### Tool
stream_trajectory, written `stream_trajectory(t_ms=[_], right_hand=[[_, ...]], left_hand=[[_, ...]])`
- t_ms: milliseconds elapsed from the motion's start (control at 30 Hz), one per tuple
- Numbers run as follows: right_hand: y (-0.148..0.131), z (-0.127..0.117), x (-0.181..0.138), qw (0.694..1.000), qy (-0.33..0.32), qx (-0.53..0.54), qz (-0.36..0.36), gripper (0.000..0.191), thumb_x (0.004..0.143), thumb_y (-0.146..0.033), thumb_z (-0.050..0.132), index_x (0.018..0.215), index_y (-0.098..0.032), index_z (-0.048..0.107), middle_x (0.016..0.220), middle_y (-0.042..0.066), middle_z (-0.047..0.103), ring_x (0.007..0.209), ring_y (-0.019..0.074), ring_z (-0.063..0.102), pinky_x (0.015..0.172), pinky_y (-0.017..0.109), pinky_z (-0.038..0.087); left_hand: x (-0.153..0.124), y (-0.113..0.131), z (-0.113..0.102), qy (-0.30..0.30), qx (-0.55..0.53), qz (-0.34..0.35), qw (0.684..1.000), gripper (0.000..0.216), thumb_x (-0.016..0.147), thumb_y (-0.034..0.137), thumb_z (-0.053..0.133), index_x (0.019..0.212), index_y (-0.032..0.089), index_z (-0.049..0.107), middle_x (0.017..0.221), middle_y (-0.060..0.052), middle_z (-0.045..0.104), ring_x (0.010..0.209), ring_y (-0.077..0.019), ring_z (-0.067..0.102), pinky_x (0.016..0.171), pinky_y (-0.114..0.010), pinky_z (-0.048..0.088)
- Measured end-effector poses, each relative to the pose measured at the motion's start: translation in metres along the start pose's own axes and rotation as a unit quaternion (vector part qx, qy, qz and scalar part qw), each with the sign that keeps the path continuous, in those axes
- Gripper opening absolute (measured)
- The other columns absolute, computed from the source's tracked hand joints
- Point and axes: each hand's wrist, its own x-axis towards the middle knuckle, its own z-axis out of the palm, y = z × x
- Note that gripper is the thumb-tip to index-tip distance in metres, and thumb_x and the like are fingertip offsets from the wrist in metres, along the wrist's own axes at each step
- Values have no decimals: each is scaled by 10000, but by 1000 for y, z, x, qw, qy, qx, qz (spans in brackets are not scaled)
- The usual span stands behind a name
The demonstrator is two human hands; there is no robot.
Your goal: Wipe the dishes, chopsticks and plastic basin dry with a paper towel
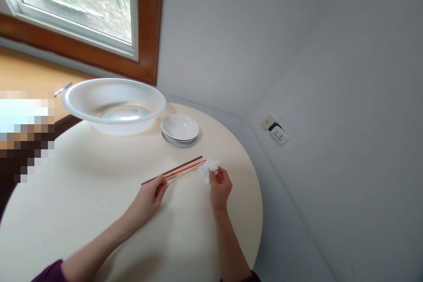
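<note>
My left hand (156, 189) is closed in a pinch at the near end of a thin pale chopstick (181, 175). Right alongside runs an orange-red chopstick (185, 168), its near end hidden behind my fingers; whether they grip it too, I cannot tell. A dark brown chopstick (175, 168) lies on the table just beyond, partly covered by the hand. Between the thumb and fingers of my right hand (220, 187) is a crumpled white tissue (208, 169), right at the far tips of the pale and orange-red chopsticks.
Beyond my hands, small white bowls or dishes (180, 128) are stacked on the round cream table (99, 202). A large translucent basin (114, 128) with some liquid stands at the back left. Walls bound the right side, with a socket (279, 135). A window (72, 0) is at upper left.
</note>
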Motion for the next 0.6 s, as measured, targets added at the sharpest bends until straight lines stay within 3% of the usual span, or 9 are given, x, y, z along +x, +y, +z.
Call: stream_trajectory(t_ms=[200, 433, 600], right_hand=[[0, -3, 4, 999, 36, -14, -24, 291, 659, -301, 635, 888, -133, 574, 857, 94, 696, 799, 186, 649, 732, 310, 504], [0, 4, -3, 998, -55, 2, -5, 275, 661, -297, 628, 878, -135, 577, 874, 100, 698, 823, 199, 655, 754, 325, 507], [-7, 0, -3, 999, 0, -30, -35, 220, 682, -276, 592, 857, -145, 576, 816, 66, 685, 763, 177, 639, 691, 287, 498]], left_hand=[[0, -10, 2, 4, 29, 13, 999, 185, 810, 315, 375, 662, 223, 437, 615, 4, 542, 558, -155, 486, 552, -262, 378], [-3, -11, 6, -9, 44, 31, 998, 176, 812, 265, 369, 663, 218, 449, 640, -8, 559, 577, -154, 492, 563, -259, 384], [-2, -13, 5, 2, 75, 36, 997, 152, 792, 206, 349, 685, 223, 455, 692, -24, 570, 637, -172, 527, 608, -283, 419]])
